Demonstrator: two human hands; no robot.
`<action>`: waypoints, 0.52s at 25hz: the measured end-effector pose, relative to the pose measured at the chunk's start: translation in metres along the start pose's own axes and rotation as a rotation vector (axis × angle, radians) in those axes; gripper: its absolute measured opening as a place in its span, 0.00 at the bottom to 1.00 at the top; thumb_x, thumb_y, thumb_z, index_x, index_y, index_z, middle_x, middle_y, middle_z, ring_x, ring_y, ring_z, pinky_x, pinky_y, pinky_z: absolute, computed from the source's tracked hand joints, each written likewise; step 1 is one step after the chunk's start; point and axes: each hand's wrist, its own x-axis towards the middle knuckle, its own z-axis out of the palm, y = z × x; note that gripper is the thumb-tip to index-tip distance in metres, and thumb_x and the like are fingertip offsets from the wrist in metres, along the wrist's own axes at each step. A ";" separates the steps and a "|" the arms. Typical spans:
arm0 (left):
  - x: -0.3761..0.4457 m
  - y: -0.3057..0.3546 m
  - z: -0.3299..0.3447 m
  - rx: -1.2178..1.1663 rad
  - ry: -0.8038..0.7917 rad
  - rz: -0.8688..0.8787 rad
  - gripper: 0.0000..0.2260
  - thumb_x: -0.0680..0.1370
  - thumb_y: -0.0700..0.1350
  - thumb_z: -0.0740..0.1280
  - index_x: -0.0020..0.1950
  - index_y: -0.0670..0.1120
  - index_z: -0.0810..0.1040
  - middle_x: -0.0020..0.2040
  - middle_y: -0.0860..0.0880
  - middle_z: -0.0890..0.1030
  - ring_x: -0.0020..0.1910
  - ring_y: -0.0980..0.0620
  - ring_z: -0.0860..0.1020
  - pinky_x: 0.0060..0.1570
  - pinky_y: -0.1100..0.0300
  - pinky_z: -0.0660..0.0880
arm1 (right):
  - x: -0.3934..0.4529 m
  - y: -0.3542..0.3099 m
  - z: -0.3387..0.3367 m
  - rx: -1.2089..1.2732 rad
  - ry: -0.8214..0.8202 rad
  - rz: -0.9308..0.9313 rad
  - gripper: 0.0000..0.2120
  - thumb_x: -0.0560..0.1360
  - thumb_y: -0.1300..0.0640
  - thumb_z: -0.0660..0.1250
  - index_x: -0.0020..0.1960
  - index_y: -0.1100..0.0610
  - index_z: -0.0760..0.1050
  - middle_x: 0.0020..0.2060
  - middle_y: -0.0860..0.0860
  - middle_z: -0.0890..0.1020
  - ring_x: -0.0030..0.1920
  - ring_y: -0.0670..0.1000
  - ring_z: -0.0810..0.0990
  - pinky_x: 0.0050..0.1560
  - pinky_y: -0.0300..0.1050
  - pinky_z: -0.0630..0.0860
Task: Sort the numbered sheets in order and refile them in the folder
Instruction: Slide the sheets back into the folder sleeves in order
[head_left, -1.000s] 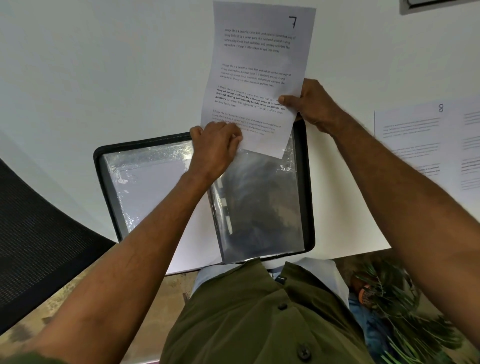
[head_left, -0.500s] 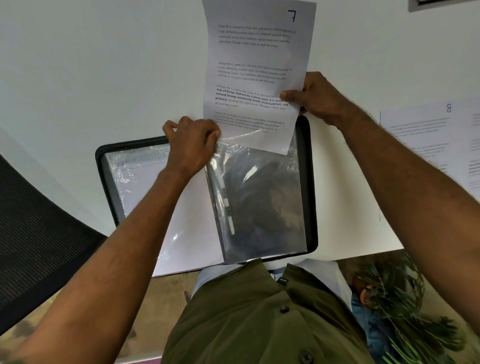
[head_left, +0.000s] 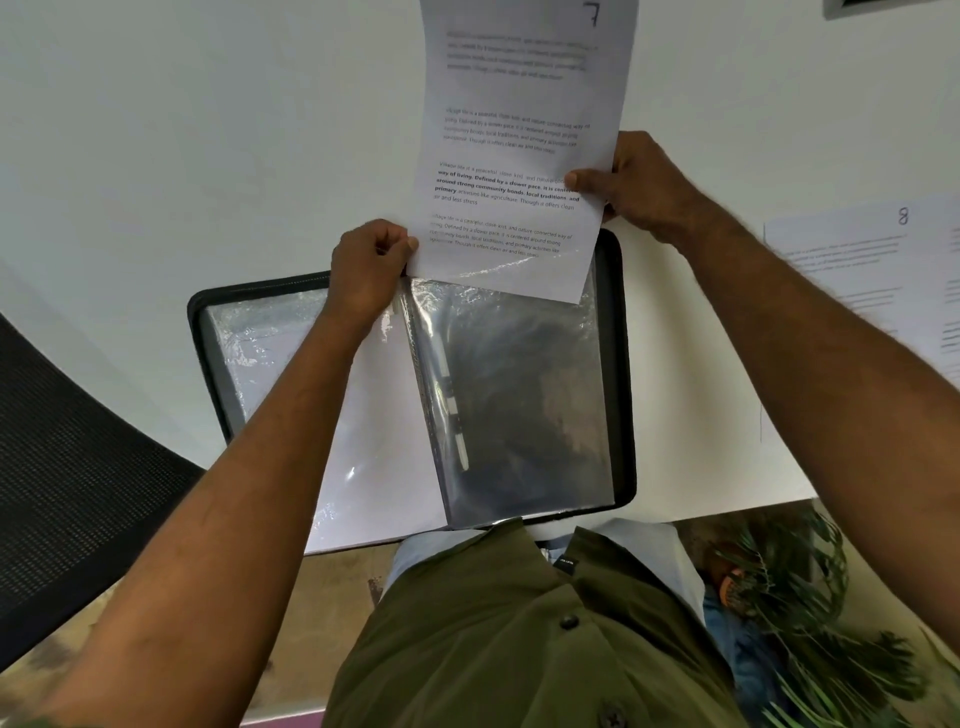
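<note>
While the left hand (head_left: 370, 270) pinches the sleeve (head_left: 511, 395) mouth, the right hand (head_left: 636, 187) pinches sheet 7's (head_left: 519, 156) edge above the folder (head_left: 621, 364) at the table's (head_left: 208, 130) near edge; thin paper likely buckles, so grip low.

We read a handwritten "7" at the top right corner of the held sheet (head_left: 519, 156); its bold lines include "way of living. Defined by a slower pace". Right of it, another sheet (head_left: 872, 270) shows a handwritten "8".
</note>
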 end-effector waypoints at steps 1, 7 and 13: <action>0.002 0.000 -0.002 -0.009 -0.020 -0.022 0.05 0.80 0.45 0.70 0.46 0.45 0.81 0.45 0.48 0.82 0.43 0.53 0.78 0.51 0.52 0.78 | -0.001 -0.001 0.000 0.020 0.016 -0.003 0.17 0.80 0.56 0.71 0.69 0.56 0.77 0.58 0.50 0.85 0.52 0.48 0.87 0.43 0.44 0.84; 0.007 0.003 -0.005 -0.047 -0.091 -0.060 0.05 0.78 0.43 0.73 0.47 0.43 0.85 0.45 0.47 0.84 0.44 0.51 0.81 0.55 0.53 0.79 | -0.001 0.000 0.002 0.094 0.083 0.029 0.20 0.80 0.57 0.71 0.70 0.59 0.76 0.58 0.49 0.84 0.51 0.45 0.86 0.42 0.39 0.82; 0.012 0.007 -0.009 0.050 -0.240 -0.060 0.09 0.78 0.44 0.73 0.49 0.38 0.84 0.49 0.41 0.86 0.47 0.46 0.83 0.60 0.47 0.80 | -0.002 0.000 0.003 0.124 0.049 0.034 0.17 0.80 0.60 0.70 0.68 0.58 0.76 0.55 0.45 0.83 0.49 0.42 0.86 0.43 0.36 0.81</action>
